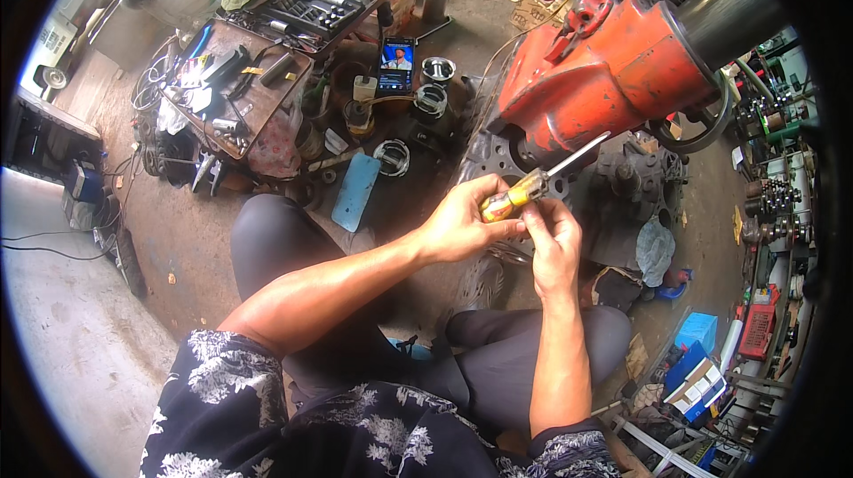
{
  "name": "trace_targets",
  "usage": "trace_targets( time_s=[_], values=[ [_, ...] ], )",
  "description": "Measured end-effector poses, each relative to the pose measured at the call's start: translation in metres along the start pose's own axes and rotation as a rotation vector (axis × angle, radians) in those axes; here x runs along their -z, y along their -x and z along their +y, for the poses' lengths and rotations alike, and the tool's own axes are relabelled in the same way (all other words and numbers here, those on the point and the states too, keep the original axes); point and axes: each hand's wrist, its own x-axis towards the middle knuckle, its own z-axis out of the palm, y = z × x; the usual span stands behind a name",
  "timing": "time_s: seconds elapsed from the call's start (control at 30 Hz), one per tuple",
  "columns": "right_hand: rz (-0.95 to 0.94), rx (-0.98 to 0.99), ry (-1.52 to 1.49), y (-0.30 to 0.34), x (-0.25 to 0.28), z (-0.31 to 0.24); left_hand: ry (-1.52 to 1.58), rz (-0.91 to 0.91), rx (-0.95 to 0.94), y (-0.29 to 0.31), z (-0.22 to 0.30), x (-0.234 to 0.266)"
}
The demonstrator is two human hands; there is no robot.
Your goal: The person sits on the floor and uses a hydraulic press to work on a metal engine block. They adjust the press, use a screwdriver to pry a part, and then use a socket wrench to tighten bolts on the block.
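While our left hand [464, 219] grips the screwdriver [538, 181] by its yellow handle [511, 198], our right hand [557, 242] pinches it too, probably for steadiness.

Shirt [342, 447]: black, with white leaf-like print. Left sleeve [227, 380], at the shirt's left side: short, matching print. Right sleeve [573, 456], at the shirt's right side: likewise printed. Trousers [289, 247], below the shirt: plain dark grey. Left grip [458, 222], right grip [554, 247], beyond the shirt: bare.
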Motion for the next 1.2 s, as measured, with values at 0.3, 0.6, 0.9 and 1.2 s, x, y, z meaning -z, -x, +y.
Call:
trace_targets(
  time_s=[0.3,0.6,0.9,1.2],
  values=[
    [0.003,0.033,0.022,0.0,-0.001,-0.002,0.062,-0.007,0.01,0.002,0.005,-0.001],
    [0.0,0.07,0.018,0.001,-0.001,-0.005,0.107,-0.034,0.038,0.006,0.013,-0.001],
    [-0.047,0.064,0.078,0.004,0.001,-0.009,0.132,-0.044,0.039,0.006,0.012,-0.002],
    [-0.042,0.135,0.033,0.005,-0.002,-0.016,0.118,-0.052,0.031,0.006,0.011,-0.001]
  ],
)
